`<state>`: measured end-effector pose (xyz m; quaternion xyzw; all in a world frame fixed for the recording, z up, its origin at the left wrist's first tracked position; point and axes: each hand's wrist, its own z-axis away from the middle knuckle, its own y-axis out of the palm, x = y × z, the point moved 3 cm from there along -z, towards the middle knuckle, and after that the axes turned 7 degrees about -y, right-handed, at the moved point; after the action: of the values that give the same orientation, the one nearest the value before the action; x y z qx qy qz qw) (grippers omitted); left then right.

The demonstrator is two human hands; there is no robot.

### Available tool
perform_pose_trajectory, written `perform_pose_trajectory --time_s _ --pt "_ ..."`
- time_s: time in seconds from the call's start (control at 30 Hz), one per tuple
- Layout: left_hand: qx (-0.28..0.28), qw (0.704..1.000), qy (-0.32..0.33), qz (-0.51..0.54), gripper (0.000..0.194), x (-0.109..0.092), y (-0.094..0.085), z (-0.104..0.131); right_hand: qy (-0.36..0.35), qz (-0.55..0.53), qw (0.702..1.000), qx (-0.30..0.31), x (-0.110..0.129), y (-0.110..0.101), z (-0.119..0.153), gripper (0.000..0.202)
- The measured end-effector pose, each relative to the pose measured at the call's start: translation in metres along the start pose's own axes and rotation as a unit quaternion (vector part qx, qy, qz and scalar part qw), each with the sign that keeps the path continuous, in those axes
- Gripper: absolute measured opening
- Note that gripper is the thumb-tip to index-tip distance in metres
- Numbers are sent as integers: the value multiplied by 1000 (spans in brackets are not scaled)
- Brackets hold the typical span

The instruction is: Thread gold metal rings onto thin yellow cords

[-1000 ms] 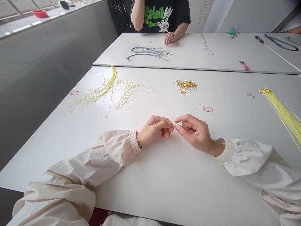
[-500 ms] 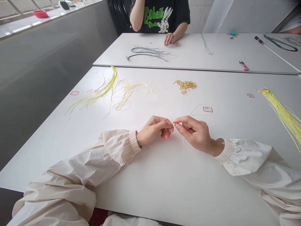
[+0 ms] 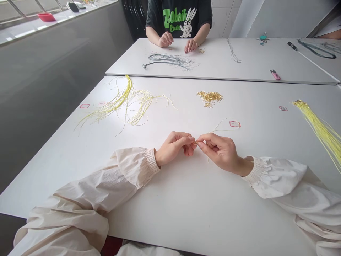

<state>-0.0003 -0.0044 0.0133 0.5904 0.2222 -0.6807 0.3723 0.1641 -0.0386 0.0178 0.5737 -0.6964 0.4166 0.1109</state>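
Observation:
My left hand (image 3: 177,145) and my right hand (image 3: 221,149) meet fingertip to fingertip over the middle of the near table. Between the left thumb and index finger is a small gold metal piece (image 3: 195,143), mostly covered by the fingers. My right hand is closed in a pinch on a thin pale yellow thread (image 3: 220,123), which loops out behind it, and one end hangs below the fingers. Beyond the hands lies a pile of small gold metal pieces (image 3: 210,96). Loose yellow threads (image 3: 141,106) spread at the left; a bundle of yellow threads with gold ends (image 3: 317,124) lies at the right.
Red-framed marks (image 3: 234,124) dot the near table (image 3: 160,213). Across the seam sits a person in a black shirt (image 3: 179,21), both hands on the far table, near dark grey cords (image 3: 170,60). Pink thread snips (image 3: 275,74) lie at the far right.
My hands stay almost in place, their fingertips now closer together, and a gold glint shows between them. The person opposite has lowered a raised arm to the table.

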Motion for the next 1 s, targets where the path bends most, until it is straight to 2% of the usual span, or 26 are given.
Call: perform_pose_trajectory --time_s 0.17,0.3,0.47,0.7,1.0 --pt "-45 997 54 24 18 1 -3 -1 39 -16 999 12 -2 0 2 10" --pt "-42 996 64 47 21 3 -4 -2 104 -42 993 29 -8 1 5 10" --pt "-53 994 92 -5 22 7 -8 -3 159 -66 984 49 -15 2 8 9" --pt "25 993 113 -13 18 8 -6 -5 184 -110 974 71 -24 6 8 8" --pt "50 990 119 -63 20 5 -11 -6 208 -126 967 71 -20 3 5 11"
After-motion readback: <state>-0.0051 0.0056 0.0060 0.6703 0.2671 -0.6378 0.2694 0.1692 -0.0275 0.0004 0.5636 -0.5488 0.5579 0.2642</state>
